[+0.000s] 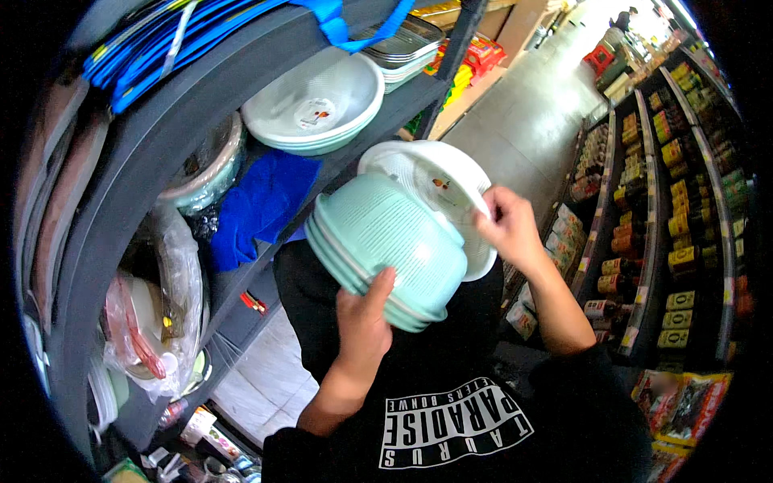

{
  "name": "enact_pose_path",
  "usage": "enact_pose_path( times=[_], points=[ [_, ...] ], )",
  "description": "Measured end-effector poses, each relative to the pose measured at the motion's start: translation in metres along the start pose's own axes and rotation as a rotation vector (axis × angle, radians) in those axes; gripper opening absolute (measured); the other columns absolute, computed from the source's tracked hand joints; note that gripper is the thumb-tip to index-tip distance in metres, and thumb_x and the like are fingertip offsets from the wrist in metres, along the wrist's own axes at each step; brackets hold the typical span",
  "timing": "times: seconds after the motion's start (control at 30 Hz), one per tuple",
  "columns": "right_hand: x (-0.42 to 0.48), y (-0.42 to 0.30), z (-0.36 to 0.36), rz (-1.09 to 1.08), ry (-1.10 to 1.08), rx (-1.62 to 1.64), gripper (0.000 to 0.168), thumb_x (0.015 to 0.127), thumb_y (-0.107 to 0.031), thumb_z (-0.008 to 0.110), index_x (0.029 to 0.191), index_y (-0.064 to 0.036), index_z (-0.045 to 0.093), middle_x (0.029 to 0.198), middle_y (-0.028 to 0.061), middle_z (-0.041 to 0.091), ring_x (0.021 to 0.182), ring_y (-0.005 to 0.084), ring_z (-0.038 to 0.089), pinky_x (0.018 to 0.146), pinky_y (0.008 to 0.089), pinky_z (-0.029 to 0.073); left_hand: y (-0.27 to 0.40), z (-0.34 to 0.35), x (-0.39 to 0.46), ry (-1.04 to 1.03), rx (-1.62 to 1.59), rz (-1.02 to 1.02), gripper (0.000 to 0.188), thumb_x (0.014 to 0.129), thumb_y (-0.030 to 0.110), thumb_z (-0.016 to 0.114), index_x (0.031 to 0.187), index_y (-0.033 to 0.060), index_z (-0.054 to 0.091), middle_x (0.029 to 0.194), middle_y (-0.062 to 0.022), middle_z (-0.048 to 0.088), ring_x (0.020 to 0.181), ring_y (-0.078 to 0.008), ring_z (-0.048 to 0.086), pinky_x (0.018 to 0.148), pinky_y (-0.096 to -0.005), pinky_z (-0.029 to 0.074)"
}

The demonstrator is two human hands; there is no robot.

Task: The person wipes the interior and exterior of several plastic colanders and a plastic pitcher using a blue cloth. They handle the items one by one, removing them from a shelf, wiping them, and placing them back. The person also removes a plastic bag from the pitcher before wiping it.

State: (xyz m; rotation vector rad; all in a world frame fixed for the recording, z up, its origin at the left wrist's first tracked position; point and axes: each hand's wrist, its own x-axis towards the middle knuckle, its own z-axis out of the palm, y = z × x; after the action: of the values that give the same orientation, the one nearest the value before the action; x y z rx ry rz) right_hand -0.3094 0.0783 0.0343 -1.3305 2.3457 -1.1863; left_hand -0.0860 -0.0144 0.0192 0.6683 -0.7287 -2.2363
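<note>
My left hand [365, 320] grips the rims of a nested stack of mint-green plastic colander baskets [386, 241], tilted on its side with the ribbed underside up. Behind that stack, my right hand [510, 223] pinches the rim of a white plastic colander [465, 175], also tipped on its side, with a small printed mark inside its bottom. The white colander partly hides behind the green stack, and I cannot tell whether they touch. On the shelf ahead, another nested stack of round white and green colanders [314, 102] sits beside a blue cloth [259, 205].
Wrapped bowls [208, 163] and plastic-bagged wares [151, 320] fill the dark shelf [398, 115] at left. Rectangular trays [404, 45] are stacked farther along it. To the right runs a rack of jars and bottles [640, 229]. A person [623, 21] is far down the tiled aisle [513, 108].
</note>
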Motion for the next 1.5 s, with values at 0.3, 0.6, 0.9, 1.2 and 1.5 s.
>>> enact_pose_path(
  times=[0.3, 0.6, 0.9, 1.2, 1.5],
  points=[
    [0.026, 0.082, -0.036, 0.289, 0.447, 0.610, 0.023, 0.085, -0.015, 0.067, 0.073, -0.008, 0.049, 0.068, -0.0037, 0.052, 0.060, 0.0058, 0.047, 0.055, 0.0231, 0.041, 0.005, -0.050, -0.058, 0.292, 0.065, 0.042, 0.059, 0.081, 0.012, 0.056, 0.135, -0.0031, 0.037, 0.129, -0.0178, 0.049, 0.115, -0.0314, 0.052, 0.098, -0.0456, 0.043],
    [0.021, 0.104, -0.052, 0.305, 0.493, 0.997, 0.014, 0.087, -0.014, 0.063, 0.082, -0.007, 0.052, 0.078, 0.0012, 0.058, 0.066, 0.0087, 0.054, 0.062, 0.0250, 0.047, -0.004, -0.059, -0.070, 0.375, 0.162, 0.119, 0.068, 0.077, 0.028, 0.058, 0.135, -0.0018, 0.039, 0.128, -0.0178, 0.051, 0.115, -0.0343, 0.051, 0.098, -0.0474, 0.042],
    [0.001, 0.102, -0.077, 0.172, 0.507, 1.127, 0.010, 0.087, -0.011, 0.063, 0.087, -0.007, 0.054, 0.083, 0.0028, 0.061, 0.071, 0.0099, 0.058, 0.067, 0.0262, 0.050, -0.005, -0.072, -0.070, 0.362, 0.049, 0.112, 0.071, 0.074, 0.031, 0.059, 0.134, -0.0009, 0.039, 0.128, -0.0180, 0.051, 0.114, -0.0354, 0.051, 0.096, -0.0491, 0.043],
    [-0.022, 0.079, -0.092, 0.079, 0.605, 1.166, 0.016, 0.086, -0.012, 0.061, 0.099, -0.003, 0.055, 0.092, 0.0073, 0.063, 0.079, 0.0135, 0.062, 0.074, 0.0288, 0.054, 0.013, -0.110, -0.047, 0.187, -0.046, 0.025, 0.066, 0.075, 0.028, 0.058, 0.132, 0.0000, 0.042, 0.127, -0.0174, 0.052, 0.113, -0.0351, 0.052, 0.096, -0.0506, 0.044],
    [-0.027, 0.070, -0.090, 0.090, 0.665, 0.972, 0.028, 0.085, -0.015, 0.062, 0.107, 0.000, 0.055, 0.097, 0.0087, 0.063, 0.084, 0.0145, 0.061, 0.075, 0.0325, 0.053, 0.027, -0.128, -0.041, 0.206, -0.068, 0.020, 0.070, 0.073, 0.028, 0.059, 0.134, -0.0003, 0.040, 0.131, -0.0174, 0.050, 0.116, -0.0354, 0.050, 0.099, -0.0519, 0.042]
  ],
)
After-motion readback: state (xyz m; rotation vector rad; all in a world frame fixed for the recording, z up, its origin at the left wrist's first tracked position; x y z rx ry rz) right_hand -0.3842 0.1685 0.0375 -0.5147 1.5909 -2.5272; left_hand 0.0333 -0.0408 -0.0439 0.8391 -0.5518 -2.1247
